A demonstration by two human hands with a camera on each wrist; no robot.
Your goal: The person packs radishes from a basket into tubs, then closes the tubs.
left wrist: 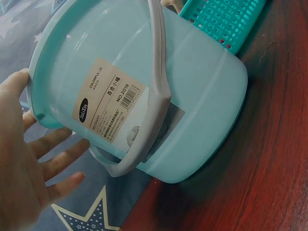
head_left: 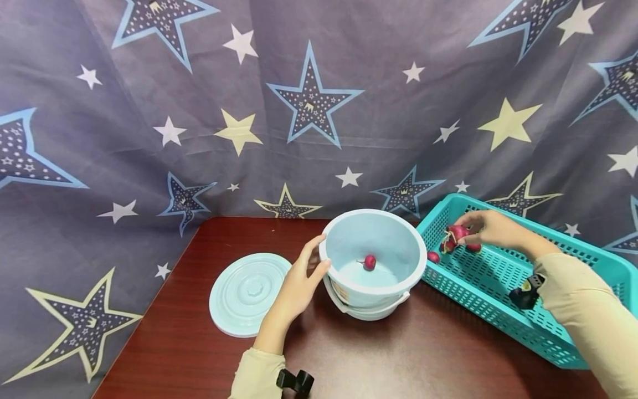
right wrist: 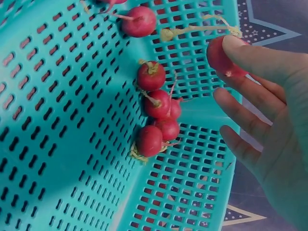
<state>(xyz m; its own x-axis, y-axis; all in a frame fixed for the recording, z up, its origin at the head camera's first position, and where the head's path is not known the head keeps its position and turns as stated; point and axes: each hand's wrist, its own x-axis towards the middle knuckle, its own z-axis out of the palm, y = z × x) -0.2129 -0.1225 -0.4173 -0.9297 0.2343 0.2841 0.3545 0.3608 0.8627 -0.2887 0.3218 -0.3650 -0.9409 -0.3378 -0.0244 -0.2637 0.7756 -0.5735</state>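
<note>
A light-blue bucket [head_left: 336, 284] with a white rim stands on the table, one radish [head_left: 369, 262] lying inside. My left hand [head_left: 297, 278] touches the left side of its rim with thumb and forefinger. In the left wrist view, the other fingers spread beside the bucket wall [left wrist: 202, 86], near its label and grey handle. My right hand [head_left: 490, 228], over the turquoise basket [head_left: 503, 324], pinches a red radish [right wrist: 220, 57] with a long pale stem. Several radishes [right wrist: 150, 140] lie along the basket's end below that hand.
A round light-blue lid [head_left: 249, 293] lies flat on the dark-red wooden table [head_left: 379, 360], left of the bucket. Behind the table hangs a grey cloth [head_left: 309, 166] with stars. The basket stands close to the bucket's right side.
</note>
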